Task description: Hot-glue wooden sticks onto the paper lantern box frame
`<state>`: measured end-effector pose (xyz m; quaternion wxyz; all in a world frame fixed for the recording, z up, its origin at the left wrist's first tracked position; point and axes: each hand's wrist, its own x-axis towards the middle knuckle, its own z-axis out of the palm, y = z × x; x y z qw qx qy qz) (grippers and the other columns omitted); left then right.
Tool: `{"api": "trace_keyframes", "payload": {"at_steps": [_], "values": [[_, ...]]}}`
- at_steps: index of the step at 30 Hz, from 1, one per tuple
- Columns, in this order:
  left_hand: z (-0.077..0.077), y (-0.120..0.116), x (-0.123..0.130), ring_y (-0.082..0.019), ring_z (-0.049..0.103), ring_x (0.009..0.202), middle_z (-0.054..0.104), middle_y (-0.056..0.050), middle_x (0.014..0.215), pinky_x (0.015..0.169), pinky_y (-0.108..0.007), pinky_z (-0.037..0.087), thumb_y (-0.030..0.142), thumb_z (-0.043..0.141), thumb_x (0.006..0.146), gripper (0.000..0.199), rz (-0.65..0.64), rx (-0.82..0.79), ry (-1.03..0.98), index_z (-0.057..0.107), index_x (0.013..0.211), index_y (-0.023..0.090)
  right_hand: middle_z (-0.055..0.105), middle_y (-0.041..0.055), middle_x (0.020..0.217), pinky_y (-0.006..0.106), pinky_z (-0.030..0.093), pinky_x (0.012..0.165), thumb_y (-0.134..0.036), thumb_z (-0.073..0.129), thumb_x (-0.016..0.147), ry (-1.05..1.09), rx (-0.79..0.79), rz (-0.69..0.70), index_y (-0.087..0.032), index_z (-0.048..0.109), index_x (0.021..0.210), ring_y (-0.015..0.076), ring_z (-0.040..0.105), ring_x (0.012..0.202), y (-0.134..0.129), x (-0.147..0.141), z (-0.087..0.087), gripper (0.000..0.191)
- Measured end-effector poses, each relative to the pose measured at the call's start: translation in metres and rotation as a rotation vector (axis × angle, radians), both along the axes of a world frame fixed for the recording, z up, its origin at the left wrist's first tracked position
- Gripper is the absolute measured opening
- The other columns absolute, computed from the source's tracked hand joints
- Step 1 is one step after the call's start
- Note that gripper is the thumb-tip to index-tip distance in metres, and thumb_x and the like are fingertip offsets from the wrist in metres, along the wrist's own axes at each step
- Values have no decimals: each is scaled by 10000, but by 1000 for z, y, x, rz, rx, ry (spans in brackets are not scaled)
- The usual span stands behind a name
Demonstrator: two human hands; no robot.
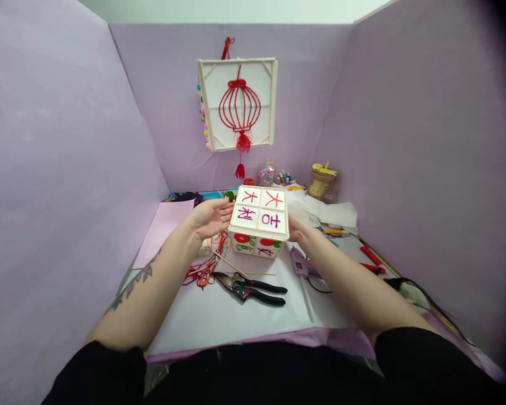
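Between my hands is a box-shaped paper lantern with pale stick edging. Its upper face carries red and purple characters in four panes; its front shows red round shapes, green bits and more characters. My left hand is at its left side, fingers stretched out, palm toward it; whether the fingertips touch I cannot tell. At the right side, my right hand lies against or just behind the lantern, its fingers mostly hidden. Black-handled snips rest in front, beside thin wooden sticks and tangled red and orange yarn.
A larger stick-framed lantern with a red tassel hangs above the back. A glue gun lies by my right forearm. Behind stand a jar of pompoms and a yellow-lidded cup. Lilac walls enclose the table.
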<state>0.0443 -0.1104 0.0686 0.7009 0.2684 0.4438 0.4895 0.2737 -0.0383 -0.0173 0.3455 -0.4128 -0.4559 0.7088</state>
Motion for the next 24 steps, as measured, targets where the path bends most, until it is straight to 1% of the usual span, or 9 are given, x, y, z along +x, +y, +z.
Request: {"api": "trace_keyframes", "payload": {"at_steps": [3, 5, 7, 11, 14, 17, 19, 21, 24], "values": [[1, -4, 7, -236, 668, 1002, 673, -202, 1072, 922, -365, 542, 188, 535, 903, 176, -16, -7, -16, 629, 1003, 77, 743, 100, 831, 365, 558, 768, -352, 477, 976, 55, -102, 109, -103, 706, 1029, 221, 707, 851, -7, 2, 9, 342], [2, -8, 11, -242, 660, 1036, 666, -206, 1095, 933, -371, 540, 200, 534, 909, 209, -23, -10, -25, 626, 1044, 70, 734, 88, 806, 362, 562, 759, -348, 476, 983, 64, -142, 105, -102, 702, 1026, 222, 703, 836, -5, 4, 10, 337], [3, -12, 13, -236, 656, 1050, 660, -200, 1105, 933, -362, 542, 192, 526, 912, 210, -14, -13, -28, 620, 1056, 73, 728, 75, 847, 353, 565, 755, -338, 501, 982, 54, -164, 57, -107, 689, 1034, 214, 695, 840, 0, 7, 8, 302], [2, -13, 14, -214, 664, 1023, 661, -172, 1088, 898, -328, 551, 168, 518, 903, 151, 27, 0, -8, 623, 993, 105, 665, 75, 1089, 377, 569, 795, -392, 583, 956, 2, -133, -135, -139, 618, 1152, 185, 661, 919, 9, 25, 1, 322], [-4, -12, 13, -210, 664, 1004, 664, -156, 1069, 886, -328, 545, 148, 562, 871, 87, 52, 38, 27, 620, 930, 123, 621, 101, 1204, 403, 542, 879, -363, 521, 980, -52, -34, -291, -157, 593, 1185, 200, 631, 1028, -4, 49, -3, 299], [-15, -13, 15, -180, 656, 961, 661, -96, 1027, 857, -302, 525, 131, 643, 831, 99, 112, 123, 95, 604, 920, 152, 585, 93, 1311, 409, 473, 1012, -304, 444, 976, -128, 105, -379, -224, 612, 1156, 211, 577, 1173, -38, 73, -6, 258], [-26, -15, 16, -151, 639, 921, 650, -50, 984, 819, -263, 504, 137, 700, 804, 167, 167, 196, 159, 600, 933, 172, 586, 59, 1319, 447, 394, 1095, -294, 544, 902, -207, 202, -404, -271, 649, 1115, 246, 519, 1249, -65, 87, -10, 239], [-37, -17, 16, -135, 619, 888, 641, -27, 946, 780, -233, 479, 170, 749, 779, 216, 212, 249, 225, 602, 937, 179, 635, 67, 1228, 485, 320, 1141, -238, 635, 799, -316, 298, -367, -267, 704, 1015, 290, 512, 1241, -88, 101, -17, 228], [-50, -14, 14, -130, 606, 857, 646, -22, 928, 735, -221, 453, 253, 782, 765, 266, 241, 275, 301, 593, 939, 183, 661, 111, 1192, 528, 343, 1113, -160, 616, 722, -718, 595, -115, -238, 713, 1028, 327, 540, 1204, -108, 118, -35, 331]]}}
